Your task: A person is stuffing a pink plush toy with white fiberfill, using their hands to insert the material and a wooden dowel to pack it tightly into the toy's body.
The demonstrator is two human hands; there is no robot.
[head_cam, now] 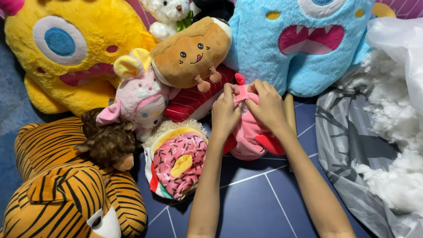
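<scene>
Gripping a small pink plush toy [251, 132] from both sides, left hand [224, 116] and right hand [268, 106] both closed on its top edge, fingers pinching fabric. Toy rests on dark blue worktop [260, 200]. Donut plush [180, 159] just left of hands; white stuffing [402, 151] in plastic bag to their right.

- To my right lies the only package I see: a big, crumpled bag of clear, milky-white plastic film [421, 55], its mouth open toward me.
- Loose white fluffy stuffing [400, 120] fills it, showing through the opening and the film.
- Its lower side [344, 141] looks grey with dark streaks, spread on the blue surface.
- I see no labels, signs or screens.
</scene>
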